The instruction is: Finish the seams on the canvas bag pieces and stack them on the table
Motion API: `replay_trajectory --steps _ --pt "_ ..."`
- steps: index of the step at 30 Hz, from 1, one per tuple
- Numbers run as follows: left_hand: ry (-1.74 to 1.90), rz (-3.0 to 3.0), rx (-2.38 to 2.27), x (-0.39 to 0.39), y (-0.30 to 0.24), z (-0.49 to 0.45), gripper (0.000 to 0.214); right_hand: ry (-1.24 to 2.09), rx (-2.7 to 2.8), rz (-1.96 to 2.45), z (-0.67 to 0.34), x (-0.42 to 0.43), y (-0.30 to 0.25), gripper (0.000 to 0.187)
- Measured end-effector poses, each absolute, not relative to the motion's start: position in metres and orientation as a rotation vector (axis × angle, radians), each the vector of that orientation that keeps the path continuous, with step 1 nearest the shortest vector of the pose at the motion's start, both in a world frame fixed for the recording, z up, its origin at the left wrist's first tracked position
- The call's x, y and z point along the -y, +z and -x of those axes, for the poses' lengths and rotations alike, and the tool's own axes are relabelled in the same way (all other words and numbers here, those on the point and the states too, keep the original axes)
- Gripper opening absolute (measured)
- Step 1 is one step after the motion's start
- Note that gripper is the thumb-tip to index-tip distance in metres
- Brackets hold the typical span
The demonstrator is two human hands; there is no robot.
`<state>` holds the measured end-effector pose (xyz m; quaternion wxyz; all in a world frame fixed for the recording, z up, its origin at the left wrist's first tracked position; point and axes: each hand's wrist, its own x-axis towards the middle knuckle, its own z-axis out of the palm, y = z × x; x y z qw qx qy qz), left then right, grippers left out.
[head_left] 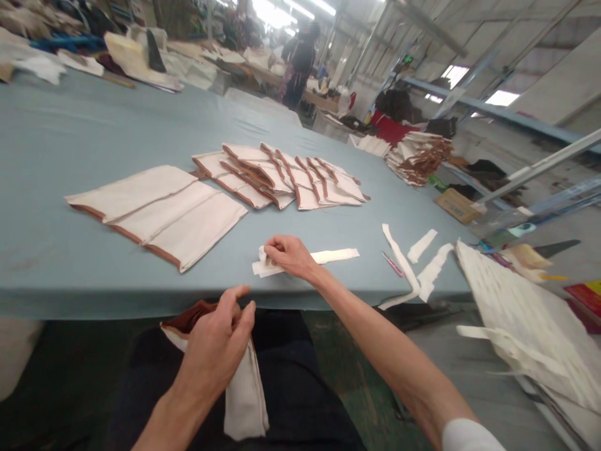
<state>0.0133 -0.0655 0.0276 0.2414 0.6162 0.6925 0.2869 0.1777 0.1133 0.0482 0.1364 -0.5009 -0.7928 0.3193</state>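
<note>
The head view shows the person's right hand (290, 255) near the front edge of the blue-covered table (117, 134), thumb and fingers pinched together on a white strip (261, 255). The left hand (216, 336) is half-curled, thumb and forefinger slightly parted, over a cream-and-brown fabric piece (246, 401) on the lap; whether its hidden fingers grip the cloth cannot be told. Brown-edged panels (307, 191) overlap farther back.

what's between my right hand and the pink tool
In the head view: part of a white strip, then a bare stretch of blue-grey table cover.
</note>
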Motion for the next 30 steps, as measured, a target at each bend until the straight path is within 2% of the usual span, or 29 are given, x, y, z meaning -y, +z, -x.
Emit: replay_trajectory --steps 3,10,18,24,30 --pt "0.523 -1.831 -1.901 0.035 0.034 -0.028 0.056 1.082 2.074 1.408 -0.184 -0.109 0.036 0.021" --pt "0.092 -1.95 -2.008 0.0 0.034 -0.054 0.044 1.244 1.709 1.37 -0.208 -0.106 0.027 0.026" --pt "-0.038 -1.977 -2.069 0.004 0.034 -0.055 0.044 1.43 1.614 1.3 -0.214 -0.096 0.022 0.024" --pt "-0.047 -1.971 -2.104 0.003 0.034 -0.06 0.042 1.466 1.553 1.256 -0.19 -0.095 0.022 0.014" --pt "-0.031 -1.981 -2.082 0.006 0.039 -0.06 0.04 1.44 1.373 1.267 -0.192 -0.102 0.021 0.015"
